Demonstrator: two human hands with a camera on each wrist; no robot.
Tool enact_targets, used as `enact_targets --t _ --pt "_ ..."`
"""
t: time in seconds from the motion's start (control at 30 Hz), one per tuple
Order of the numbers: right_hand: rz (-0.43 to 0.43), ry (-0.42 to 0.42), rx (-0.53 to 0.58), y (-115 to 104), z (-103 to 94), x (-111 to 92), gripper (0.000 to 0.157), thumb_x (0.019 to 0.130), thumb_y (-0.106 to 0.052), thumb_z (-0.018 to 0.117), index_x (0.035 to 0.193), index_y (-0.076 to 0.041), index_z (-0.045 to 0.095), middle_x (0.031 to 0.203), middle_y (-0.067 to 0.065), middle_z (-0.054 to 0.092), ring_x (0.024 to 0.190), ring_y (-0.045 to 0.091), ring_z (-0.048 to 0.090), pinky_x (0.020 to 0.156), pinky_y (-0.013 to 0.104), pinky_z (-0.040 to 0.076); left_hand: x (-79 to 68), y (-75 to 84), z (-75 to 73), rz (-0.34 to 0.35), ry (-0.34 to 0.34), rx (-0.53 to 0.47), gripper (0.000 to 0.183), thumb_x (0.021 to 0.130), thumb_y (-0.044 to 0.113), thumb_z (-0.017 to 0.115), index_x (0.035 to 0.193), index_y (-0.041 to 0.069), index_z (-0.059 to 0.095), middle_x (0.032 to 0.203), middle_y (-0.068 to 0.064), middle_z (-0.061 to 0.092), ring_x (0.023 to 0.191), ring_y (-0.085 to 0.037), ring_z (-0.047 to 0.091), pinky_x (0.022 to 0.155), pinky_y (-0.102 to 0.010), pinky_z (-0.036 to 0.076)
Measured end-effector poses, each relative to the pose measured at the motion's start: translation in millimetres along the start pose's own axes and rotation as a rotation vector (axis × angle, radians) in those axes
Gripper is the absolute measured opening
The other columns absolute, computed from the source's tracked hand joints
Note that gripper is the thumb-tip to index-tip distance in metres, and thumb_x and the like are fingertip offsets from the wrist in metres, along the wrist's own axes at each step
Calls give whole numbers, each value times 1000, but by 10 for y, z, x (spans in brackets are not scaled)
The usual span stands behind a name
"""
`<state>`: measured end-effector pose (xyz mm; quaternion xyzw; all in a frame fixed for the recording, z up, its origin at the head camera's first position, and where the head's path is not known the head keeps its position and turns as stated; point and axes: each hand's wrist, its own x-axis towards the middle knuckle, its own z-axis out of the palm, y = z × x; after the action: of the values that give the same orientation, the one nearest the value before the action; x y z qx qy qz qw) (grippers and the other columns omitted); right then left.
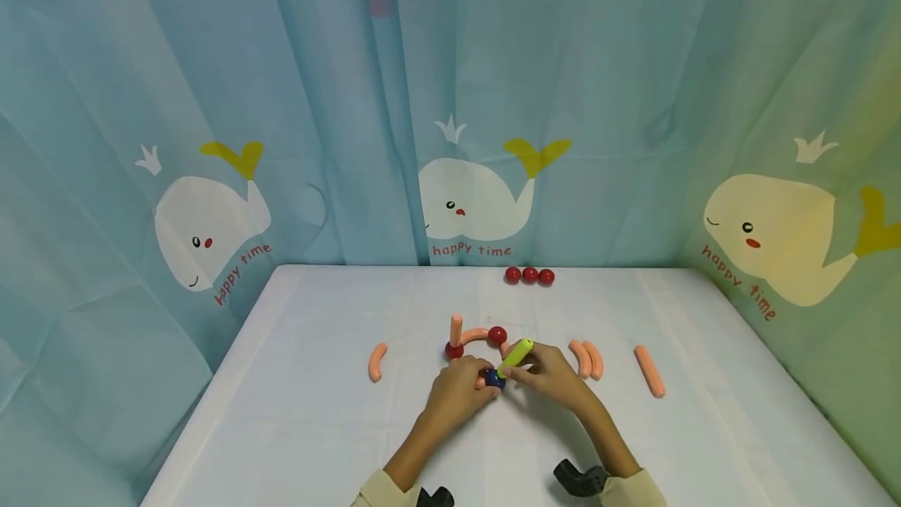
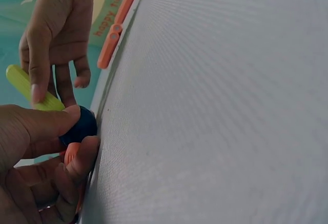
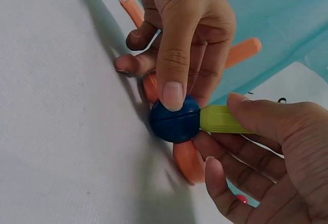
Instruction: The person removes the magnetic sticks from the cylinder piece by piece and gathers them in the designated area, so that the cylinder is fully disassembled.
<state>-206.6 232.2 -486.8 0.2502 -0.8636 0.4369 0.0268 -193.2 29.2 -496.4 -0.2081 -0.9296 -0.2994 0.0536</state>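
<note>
A dark blue ball (image 1: 496, 379) sits low over the table, with curved orange pieces (image 3: 189, 161) against its sides. My left hand (image 1: 456, 395) pinches this ball, its thumb on top in the right wrist view. My right hand (image 1: 552, 375) grips a yellow-green rod (image 1: 517, 357) between thumb and fingers. The rod's lower end meets the blue ball and its other end tilts upward. Just beyond the hands, a red ball (image 1: 497, 334) and a second red ball (image 1: 453, 351) are linked by a curved orange piece (image 1: 475, 334). An orange rod (image 1: 456, 329) stands upright on the second ball.
Three red balls (image 1: 530, 276) line the table's back edge. One curved orange piece (image 1: 377, 362) lies to the left, two curved pieces (image 1: 587, 359) to the right. Farther right is a straight orange rod (image 1: 649, 371). A whale-print curtain (image 1: 366, 100) surrounds the white table (image 1: 296, 413).
</note>
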Motion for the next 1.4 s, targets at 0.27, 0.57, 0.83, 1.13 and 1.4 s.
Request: enact_targets --t 0.27,0.57,0.83,1.13,1.4 --pt "21 8 7 -38 1 -6 23 88 -16 73 105 0 67 94 9 71 83 12 68 71 25 56 -2 -14 1 -26 6 -21 31 77 31 83 103 15 75 94 2 71 75 -7 61 60 -24 46" --pt "9 21 14 -23 12 -15 22 88 -18 73 102 -1 66 91 8 71 81 10 69 70 23 56 3 -7 9 -37 9 -32 30 77 30 83 102 15 75 94 2 70 73 -6 59 59 -23 45" --pt "70 41 29 -108 -25 -8 21 91 -9 67 107 4 61 97 15 69 83 22 72 67 20 56 -2 4 -11 -24 20 -13 30 77 31 83 102 15 75 95 1 71 77 -10 64 60 -25 47" --pt "93 44 126 -37 -17 -27 27 94 -13 65 112 5 59 103 21 68 86 31 73 65 26 57 -2 1 5 -38 5 -27 30 78 30 82 103 15 76 97 0 72 77 -11 64 58 -24 46" --pt "190 128 17 -86 -69 3 26 100 -26 57 104 -1 63 99 12 69 90 27 70 70 26 55 -5 10 -16 -61 -12 -40 33 77 30 83 105 13 76 97 -1 72 75 -8 61 58 -24 46"
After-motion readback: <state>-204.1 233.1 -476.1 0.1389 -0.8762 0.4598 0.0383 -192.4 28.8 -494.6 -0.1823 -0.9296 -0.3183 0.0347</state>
